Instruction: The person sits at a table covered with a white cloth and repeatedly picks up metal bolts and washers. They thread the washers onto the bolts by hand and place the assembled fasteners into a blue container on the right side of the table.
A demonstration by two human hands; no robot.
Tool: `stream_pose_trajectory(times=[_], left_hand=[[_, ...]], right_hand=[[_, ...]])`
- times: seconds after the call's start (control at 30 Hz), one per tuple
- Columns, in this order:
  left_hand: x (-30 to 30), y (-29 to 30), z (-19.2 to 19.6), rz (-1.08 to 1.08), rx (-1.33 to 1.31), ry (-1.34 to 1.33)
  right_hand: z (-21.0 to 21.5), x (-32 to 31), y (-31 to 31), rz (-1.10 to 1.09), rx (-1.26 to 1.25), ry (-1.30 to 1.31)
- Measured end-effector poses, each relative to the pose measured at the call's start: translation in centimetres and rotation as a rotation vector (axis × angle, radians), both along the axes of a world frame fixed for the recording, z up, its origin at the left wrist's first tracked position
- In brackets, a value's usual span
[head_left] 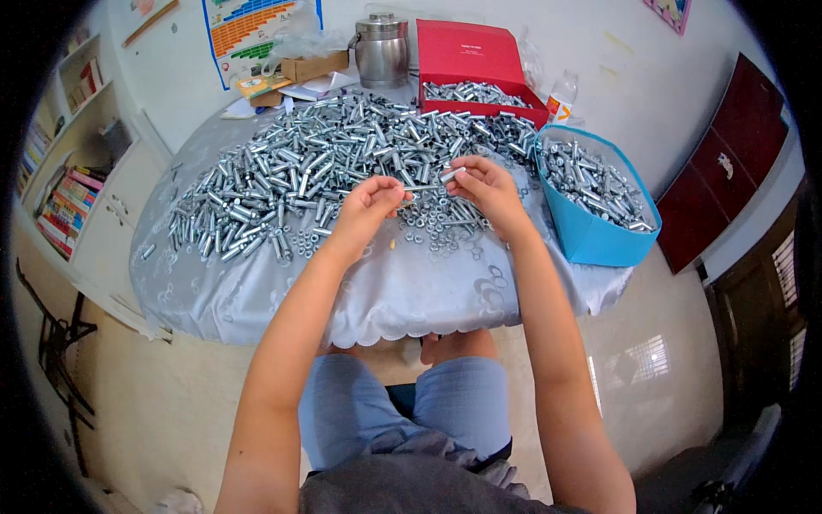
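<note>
My left hand is closed in a pinch on one end of a thin metal bolt, which points across toward my right. In the fingers of my right hand is a short silver metal sleeve, tilted, close to the bolt's free end. Whether sleeve and bolt touch, I cannot tell. Beyond both hands spreads a large heap of silver sleeve anchors. Many small nuts and washers lie loose on the cloth just below and between my hands.
A grey patterned tablecloth covers the table. At the right edge stands a blue fabric bin full of metal anchors. Behind the heap are an open red box holding more anchors, a steel pot, a plastic bottle and a cardboard box.
</note>
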State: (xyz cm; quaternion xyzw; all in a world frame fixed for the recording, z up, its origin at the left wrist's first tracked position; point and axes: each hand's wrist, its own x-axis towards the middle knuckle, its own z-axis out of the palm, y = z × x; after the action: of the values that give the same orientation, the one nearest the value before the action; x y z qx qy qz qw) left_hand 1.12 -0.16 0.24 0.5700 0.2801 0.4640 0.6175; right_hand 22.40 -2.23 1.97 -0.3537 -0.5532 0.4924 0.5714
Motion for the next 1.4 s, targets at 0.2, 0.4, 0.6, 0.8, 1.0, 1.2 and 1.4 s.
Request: stream_pose_trajectory(times=[0.2,0.4,0.6,0.8,1.0,1.2,1.4], left_hand=[[0.1,0.2,-0.1,-0.037,-0.018,-0.068],[0.6,-0.4,0.1,-0.006,0.086,0.078],[0.6,-0.4,-1.1,-0.034,0.227,0.326],[0.9,-0.6,-0.6,-0.003,0.193,0.240],[1.0,-1.0,-0.3,-0.022,0.233,0.265],[0.9,-0.7,-0.5,-0.006,0.195,0.280],[0.3,0.6,-1.3,0.213,0.207,0.190]], right_hand=[[-0.6,0.2,0.3,0.079,-0.018,-0.048],[-0.2,-0.5,-0.3,0.141,-0.047,-0.018],[0.0,-1.6,-1.1,0.103,-0.083,-0.167],[0.0,-0.9,-0.7,0.076,0.014,-0.145],[0.5,-1.2,-1.2,0.097,-0.022,-0.156],[0.4,-1.4,-1.2,0.092,-0.004,-0.211],[0.2,-0.6,-1.5,-0.144,0.277,-0.681]])
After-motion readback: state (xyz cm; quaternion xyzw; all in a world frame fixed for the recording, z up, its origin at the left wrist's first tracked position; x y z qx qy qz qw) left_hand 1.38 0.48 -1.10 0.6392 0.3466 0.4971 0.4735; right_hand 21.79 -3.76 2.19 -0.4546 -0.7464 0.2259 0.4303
